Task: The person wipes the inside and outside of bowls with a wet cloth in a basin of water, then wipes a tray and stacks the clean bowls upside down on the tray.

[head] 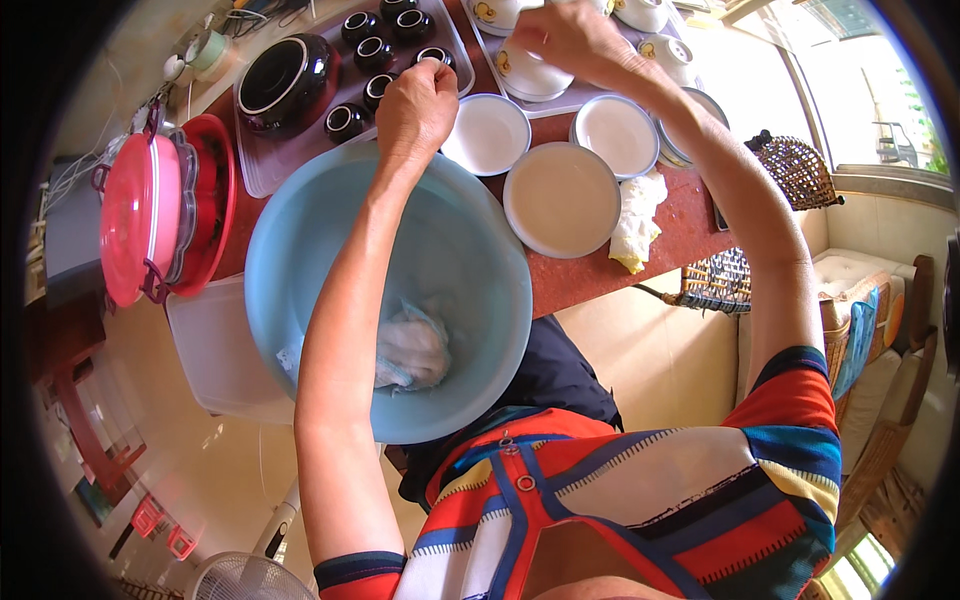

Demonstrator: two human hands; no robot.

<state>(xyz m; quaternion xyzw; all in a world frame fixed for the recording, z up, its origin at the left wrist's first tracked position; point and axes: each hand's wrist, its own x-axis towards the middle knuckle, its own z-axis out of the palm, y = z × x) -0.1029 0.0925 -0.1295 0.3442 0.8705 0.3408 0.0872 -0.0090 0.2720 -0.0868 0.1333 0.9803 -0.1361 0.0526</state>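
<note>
My left hand (417, 109), its fingers bunched, is over the near right part of a tray of upturned small dark cups (345, 121); whether it grips a cup I cannot tell. My right hand (566, 37) hovers at upturned white bowls (529, 73) with a yellow pattern, its fingertips blurred. Below my left forearm stands a large light blue plastic basin (480, 300) with a wet cloth (412, 349) and some water at its bottom. White plates with blue rims (562, 199) lie between the basin and a crumpled whitish cloth (637, 217).
A large dark upturned bowl (279, 82) shares the cups' plastic tray (259, 169). Red and pink lidded dishes (139, 217) stand on edge at the table's left. A whitish plastic container (225, 349) is beside the basin. Woven baskets (799, 174) are beyond the red table's (570, 285) right end.
</note>
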